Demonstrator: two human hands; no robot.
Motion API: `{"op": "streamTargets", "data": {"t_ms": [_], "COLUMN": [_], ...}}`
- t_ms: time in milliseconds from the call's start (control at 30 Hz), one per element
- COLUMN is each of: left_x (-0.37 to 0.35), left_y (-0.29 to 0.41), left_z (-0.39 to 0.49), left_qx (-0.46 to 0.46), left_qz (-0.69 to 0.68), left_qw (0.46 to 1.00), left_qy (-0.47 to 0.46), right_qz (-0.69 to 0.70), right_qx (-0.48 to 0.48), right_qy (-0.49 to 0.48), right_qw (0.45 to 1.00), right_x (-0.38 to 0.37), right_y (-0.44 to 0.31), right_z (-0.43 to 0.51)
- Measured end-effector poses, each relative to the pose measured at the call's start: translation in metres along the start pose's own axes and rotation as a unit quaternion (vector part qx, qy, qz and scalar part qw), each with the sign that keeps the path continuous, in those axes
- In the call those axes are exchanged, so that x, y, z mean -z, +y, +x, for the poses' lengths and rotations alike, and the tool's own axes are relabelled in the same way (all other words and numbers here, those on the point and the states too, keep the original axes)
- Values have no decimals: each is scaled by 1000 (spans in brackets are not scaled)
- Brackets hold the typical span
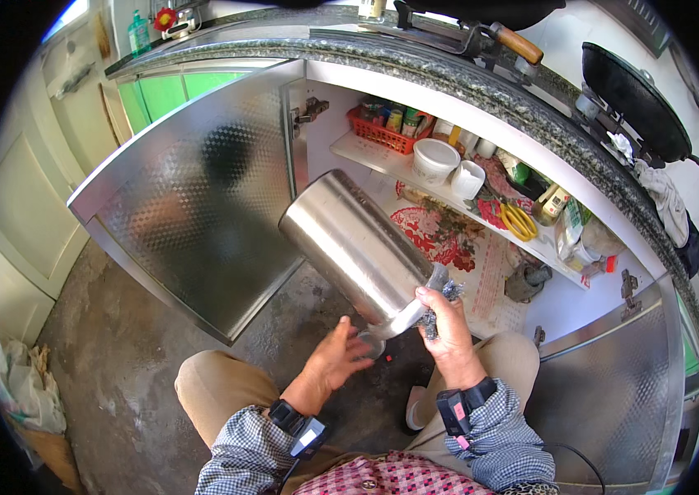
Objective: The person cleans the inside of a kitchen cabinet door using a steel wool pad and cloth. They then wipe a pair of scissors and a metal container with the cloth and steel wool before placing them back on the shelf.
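Observation:
A tall stainless steel canister (359, 244) is held tilted in front of me, one end up and to the left. My right hand (451, 331) grips its lower end, thumb on the pale rim. Wiry grey steel wool (450, 289) pokes out between that hand and the canister. My left hand (338, 362) is slightly blurred just below the same end, fingers apart. Beside its fingertips is a small clear round piece (372, 344); whether it joins the canister, and whether my fingers touch it, I cannot tell.
Ahead, an open cabinet has a shelf (380, 159) with a red basket (386, 129), white tub (435, 161) and yellow-handled scissors (518, 221). Its metal-faced doors (201, 204) swing out on both sides. A granite counter edge (448, 80) overhangs; a wok (634, 102) rests above right.

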State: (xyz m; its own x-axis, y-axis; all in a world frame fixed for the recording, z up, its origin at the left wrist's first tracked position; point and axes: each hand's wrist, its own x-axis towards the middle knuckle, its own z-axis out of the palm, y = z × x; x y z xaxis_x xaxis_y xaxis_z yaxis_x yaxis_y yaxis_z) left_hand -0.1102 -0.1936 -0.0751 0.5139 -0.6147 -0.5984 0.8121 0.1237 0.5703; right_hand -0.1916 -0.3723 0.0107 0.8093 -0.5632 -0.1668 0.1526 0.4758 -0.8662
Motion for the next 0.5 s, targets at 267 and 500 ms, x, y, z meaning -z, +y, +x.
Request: {"op": "streamTargets", "data": {"t_ms": [267, 500], "left_x": [15, 27], "left_y": [52, 64], "left_z": [-11, -4], "left_qx": [-338, -452], "left_qz": [47, 209], "left_qw": [928, 853], "left_qy": [145, 157], "right_qz": [-276, -450], "right_qx": [92, 91], "right_qy": [-164, -228], "right_qw": [942, 859], "right_x": [12, 1], "right_y": [-30, -81], "right_z": [15, 26]}}
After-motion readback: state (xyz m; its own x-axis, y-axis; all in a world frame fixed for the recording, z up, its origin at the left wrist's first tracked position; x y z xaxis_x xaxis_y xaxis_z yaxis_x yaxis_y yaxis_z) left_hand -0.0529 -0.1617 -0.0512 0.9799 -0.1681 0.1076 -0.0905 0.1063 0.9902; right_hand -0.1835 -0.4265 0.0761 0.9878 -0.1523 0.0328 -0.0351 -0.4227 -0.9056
